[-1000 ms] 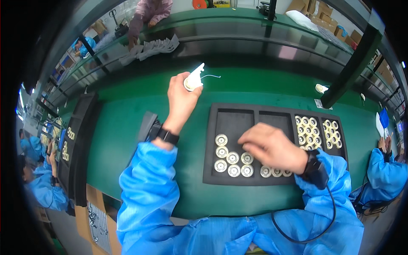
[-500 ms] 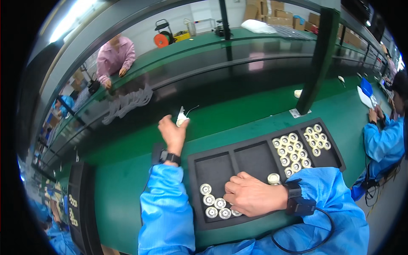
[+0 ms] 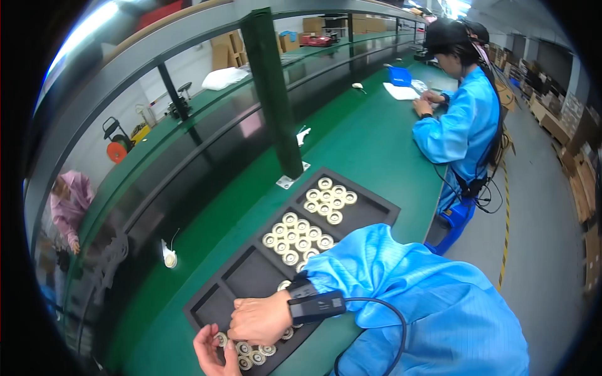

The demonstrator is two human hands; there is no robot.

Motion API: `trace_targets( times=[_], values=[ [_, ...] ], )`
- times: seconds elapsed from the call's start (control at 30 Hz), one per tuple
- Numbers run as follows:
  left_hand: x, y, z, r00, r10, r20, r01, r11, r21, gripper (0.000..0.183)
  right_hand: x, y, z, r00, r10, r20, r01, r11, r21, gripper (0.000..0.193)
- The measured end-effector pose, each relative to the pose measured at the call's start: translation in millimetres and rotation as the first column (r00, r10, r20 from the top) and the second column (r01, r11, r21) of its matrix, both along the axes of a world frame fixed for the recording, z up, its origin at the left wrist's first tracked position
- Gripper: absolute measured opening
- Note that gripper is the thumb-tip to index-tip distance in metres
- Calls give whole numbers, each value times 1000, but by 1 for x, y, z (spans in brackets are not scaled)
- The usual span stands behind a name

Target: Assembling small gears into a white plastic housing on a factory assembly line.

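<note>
A long black tray [image 3: 219,305] with compartments lies slanted on the green bench, holding pale round gears with dark centres. My left hand [image 3: 213,352] is at the tray's near end, thumb and fingers curved apart on either side of a gear [image 3: 221,339]. My right hand [image 3: 260,321] is bent over the same compartment; its fingers are curled down and closed, their tips and anything in them hidden. Several gears [image 3: 258,357] lie just below it. More gears [image 3: 303,227] fill the farther compartments, partly covered by my right sleeve.
A white piece with a round end and a thin wire [image 3: 169,257] lies on the bench beyond the tray. A green post [image 3: 269,94] rises behind the tray. To the right, a co-worker in blue [image 3: 461,119] handles things by a blue item [image 3: 399,77].
The view has swung right. My left hand has let go of the white wired piece, which now lies on the bench, and has come back to the gears. My right hand stays over the tray.
</note>
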State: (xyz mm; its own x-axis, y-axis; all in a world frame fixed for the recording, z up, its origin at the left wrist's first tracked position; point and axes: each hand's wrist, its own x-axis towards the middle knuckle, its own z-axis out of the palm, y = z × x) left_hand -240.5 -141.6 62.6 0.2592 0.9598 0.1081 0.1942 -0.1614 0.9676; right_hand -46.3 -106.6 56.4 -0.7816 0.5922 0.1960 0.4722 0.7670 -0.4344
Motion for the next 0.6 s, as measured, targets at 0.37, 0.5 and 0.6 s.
trace_targets(
  times=[0.37,0.5,0.6],
  values=[
    [19,-33,-25,983,18,-181,29,967,254,53,-3,0,-10,762,-335,-554,186,933,-308,21],
    [23,-34,-19,961,57,-272,23,959,283,47,-4,-9,-10,787,-286,-546,139,945,-295,24],
    [33,-36,-8,932,117,-343,-3,949,315,42,-4,-14,-12,809,-296,-508,170,945,-279,29]
  ],
)
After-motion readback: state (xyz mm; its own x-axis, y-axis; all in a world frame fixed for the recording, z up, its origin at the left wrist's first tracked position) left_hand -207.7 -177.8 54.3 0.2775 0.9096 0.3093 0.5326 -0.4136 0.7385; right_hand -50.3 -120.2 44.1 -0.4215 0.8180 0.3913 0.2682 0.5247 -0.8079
